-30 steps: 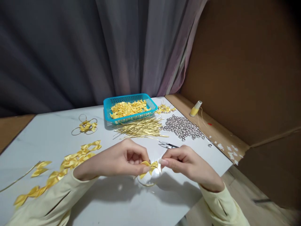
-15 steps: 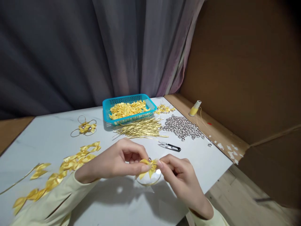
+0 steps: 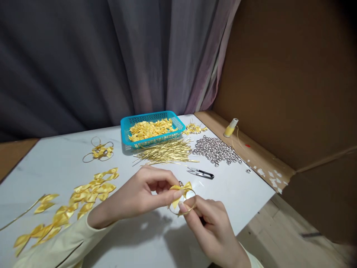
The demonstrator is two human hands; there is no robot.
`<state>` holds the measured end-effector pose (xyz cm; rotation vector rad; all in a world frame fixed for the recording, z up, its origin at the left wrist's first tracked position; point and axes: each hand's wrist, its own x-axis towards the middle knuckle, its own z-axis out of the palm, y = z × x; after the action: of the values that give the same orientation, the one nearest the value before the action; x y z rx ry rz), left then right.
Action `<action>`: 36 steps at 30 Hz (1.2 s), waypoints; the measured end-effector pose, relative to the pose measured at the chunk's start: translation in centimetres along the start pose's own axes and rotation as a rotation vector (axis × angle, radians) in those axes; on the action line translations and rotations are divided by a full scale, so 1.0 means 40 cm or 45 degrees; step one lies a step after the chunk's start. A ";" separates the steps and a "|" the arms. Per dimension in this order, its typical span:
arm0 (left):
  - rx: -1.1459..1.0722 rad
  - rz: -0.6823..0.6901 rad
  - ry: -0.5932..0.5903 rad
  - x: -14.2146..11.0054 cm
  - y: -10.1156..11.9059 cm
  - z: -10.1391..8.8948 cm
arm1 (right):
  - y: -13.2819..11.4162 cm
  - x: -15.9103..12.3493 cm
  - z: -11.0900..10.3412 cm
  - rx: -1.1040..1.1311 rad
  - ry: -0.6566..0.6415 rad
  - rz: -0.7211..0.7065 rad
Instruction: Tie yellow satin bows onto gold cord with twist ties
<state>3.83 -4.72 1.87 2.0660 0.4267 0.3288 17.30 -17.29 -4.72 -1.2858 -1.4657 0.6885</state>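
Observation:
Between the thumb and fingers of my left hand [image 3: 147,191] is a yellow ribbon bow [image 3: 187,189] with a silver bell or bead [image 3: 181,183] at its top. A thin gold wire loop [image 3: 178,213] hangs below the bow. My right hand [image 3: 210,223] pinches the loop's right side between thumb and forefinger. Both hands are held above the white table. Beyond them lie black-handled thread snips [image 3: 200,173]. More yellow bows [image 3: 86,191] lie in a loose row to the left, partly behind my left forearm.
A blue basket [image 3: 124,130] of yellow bows stands at the back. Before it lie gold wire pieces [image 3: 170,152] and a heap of silver beads [image 3: 213,149]. Looped bow pieces [image 3: 100,150] sit at left, others [image 3: 194,128] behind. A thread spool [image 3: 230,128] stands near the cardboard wall [image 3: 284,82].
My right hand has moved down from the bow to the wire loop. The bow and loop have shifted slightly right and turned, with my left hand still pinching the bow.

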 end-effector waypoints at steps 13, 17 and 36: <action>0.082 0.004 0.421 -0.001 -0.017 0.020 | -0.003 -0.008 -0.001 -0.157 0.061 -0.186; -0.006 -0.069 0.478 0.002 -0.016 0.030 | 0.000 -0.007 0.011 -0.266 0.060 -0.254; -0.192 -0.122 0.754 0.015 -0.033 0.036 | -0.017 -0.018 0.005 0.409 -0.135 0.109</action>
<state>4.73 -4.97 0.05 1.7684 0.8238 0.8928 16.81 -18.11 -4.41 -1.0800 -1.3249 1.0179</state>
